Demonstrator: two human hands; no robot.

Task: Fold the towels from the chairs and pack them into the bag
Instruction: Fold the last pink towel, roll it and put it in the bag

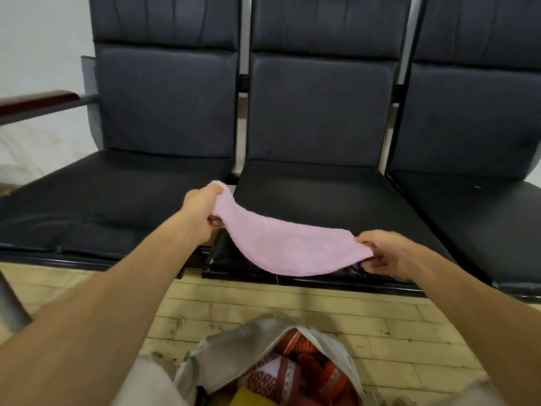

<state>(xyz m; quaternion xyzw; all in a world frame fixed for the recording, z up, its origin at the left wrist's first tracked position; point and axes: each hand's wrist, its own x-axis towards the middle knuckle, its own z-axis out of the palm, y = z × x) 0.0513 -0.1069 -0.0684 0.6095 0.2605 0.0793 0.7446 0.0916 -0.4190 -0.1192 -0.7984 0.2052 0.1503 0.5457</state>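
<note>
Pink terry towel (288, 249) held stretched between both hands over the front edge of the middle chair seat (316, 194), sagging at its centre. Left hand (202, 210) grips the far end, fingers curled round the cloth; right hand (383, 253) pinches the near end between thumb and fingers. Grey bag (231, 350) stands unzipped on the tiled floor (380, 317) below, patterned red cloth (301, 361) already inside (a yellow item (248, 395) too, partly cut off).

Step in hand, by judgement: folding. To do it well, keep the ends taut, bring the corners together evenly, then smooth the fold on the seat before lowering it into the bag.

Unclear: whether the towel is already doubled; its lower layers are hidden. Bag bottom falls outside the frame. No other towel shows on the chairs.
</note>
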